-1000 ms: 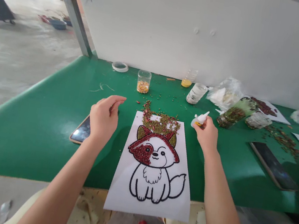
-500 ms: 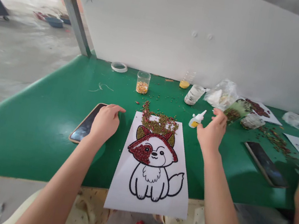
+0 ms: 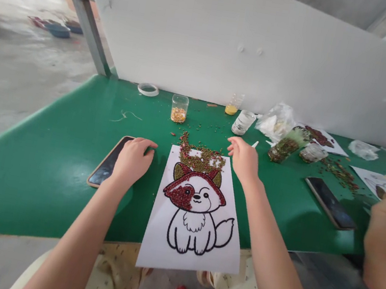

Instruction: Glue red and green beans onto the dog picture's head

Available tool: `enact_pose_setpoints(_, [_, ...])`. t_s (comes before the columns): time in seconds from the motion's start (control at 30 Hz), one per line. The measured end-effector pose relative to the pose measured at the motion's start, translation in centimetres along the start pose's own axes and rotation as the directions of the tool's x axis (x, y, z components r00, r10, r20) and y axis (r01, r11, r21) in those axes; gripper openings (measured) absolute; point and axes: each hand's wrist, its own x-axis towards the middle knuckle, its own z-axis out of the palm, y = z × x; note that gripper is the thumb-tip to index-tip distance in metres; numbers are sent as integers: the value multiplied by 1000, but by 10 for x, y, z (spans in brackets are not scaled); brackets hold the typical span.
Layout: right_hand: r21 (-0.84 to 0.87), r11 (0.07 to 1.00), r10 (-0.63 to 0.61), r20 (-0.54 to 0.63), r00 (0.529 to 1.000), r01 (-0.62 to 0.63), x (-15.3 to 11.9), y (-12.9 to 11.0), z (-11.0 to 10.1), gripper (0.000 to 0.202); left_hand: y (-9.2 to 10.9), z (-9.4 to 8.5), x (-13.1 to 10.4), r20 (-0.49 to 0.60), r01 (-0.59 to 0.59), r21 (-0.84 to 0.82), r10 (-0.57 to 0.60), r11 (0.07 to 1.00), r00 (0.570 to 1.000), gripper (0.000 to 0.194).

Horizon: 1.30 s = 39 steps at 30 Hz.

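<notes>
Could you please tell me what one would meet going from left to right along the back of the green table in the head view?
White ring → clear cup of orange kernels → small clear container with yellow contents → whitish tilted cup → clear plastic bag → crumpled clear plastic.

A green counter (image 3: 41,177) has a big white board (image 3: 183,28) standing along its back. At its back left corner is a gray metal post (image 3: 89,31). Past the post lies a gray floor (image 3: 2,61), with a blue tub (image 3: 57,30) and bright light far behind.
</notes>
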Motion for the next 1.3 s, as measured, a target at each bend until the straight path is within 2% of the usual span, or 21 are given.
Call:
enact_pose_setpoints(0.13, [-87, 995, -33, 153, 988, 47, 10, 6, 23, 38, 0, -1, 0, 1, -10, -8, 10, 1000, 1000, 33])
enact_pose_setpoints(0.27, [-202, 974, -59, 227, 972, 106, 17, 13, 34, 23, -2, -3, 2, 10, -8, -1, 8, 1000, 1000, 33])
enact_pose_setpoints(0.43, [-223, 969, -62, 190, 980, 105, 22, 22, 32, 14, -4, -2, 3, -7, -11, 14, 11, 1000, 1000, 32])
enact_pose_setpoints(0.6, [-211, 976, -13, 205, 979, 58, 20, 27, 31, 14, -4, -1, 1, 10, -16, 20, 15, 1000, 1000, 33])
enact_pose_setpoints(0.77, [-185, 982, -7, 209, 978, 46, 16, 25, 27, 13, -4, 0, 1, 16, -3, 21, 3, 1000, 1000, 33])
enact_pose_setpoints(1.07, [-254, 967, 55, 300, 953, 24, 13, 22, 19, 12, -5, 5, 0, 40, 1, 41, -2, 999, 999, 33])
enact_pose_setpoints(1.3, [-307, 952, 82, 314, 946, 19, 11, 15, 20, 15, -2, 7, 0, 43, -3, 80, 0, 997, 999, 33])
